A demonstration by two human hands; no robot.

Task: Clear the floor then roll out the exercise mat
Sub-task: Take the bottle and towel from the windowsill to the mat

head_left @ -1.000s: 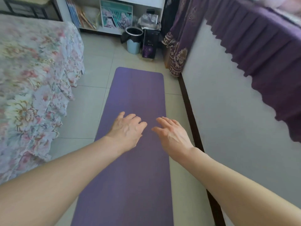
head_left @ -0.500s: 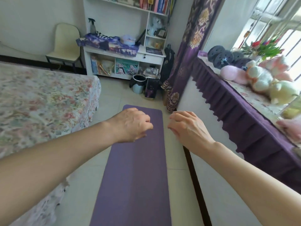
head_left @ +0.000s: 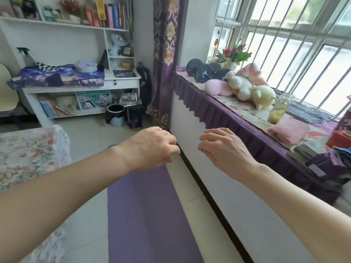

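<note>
A purple exercise mat (head_left: pixel 146 209) lies flat and unrolled on the pale tiled floor (head_left: pixel 85 230), running away from me between the bed and the wall. My left hand (head_left: pixel 152 148) hovers above the mat's far part, fingers curled loosely inward, holding nothing. My right hand (head_left: pixel 222 149) is raised beside it in front of the white wall, fingers bent and slightly apart, also holding nothing. The two hands are apart and touch neither the mat nor each other.
A bed with a floral cover (head_left: pixel 28 154) borders the mat on the left. On the right, a window ledge with a purple cloth (head_left: pixel 218 111) holds dumbbells (head_left: pixel 201 72), plush toys and a jar. A white shelf unit (head_left: pixel 79 86), bin (head_left: pixel 115 115) and curtain (head_left: pixel 163 63) stand ahead.
The view has tilted up from the mat to the shelves and window. Both hands have risen off the mat, and their fingers have curled from flat to loosely bent.
</note>
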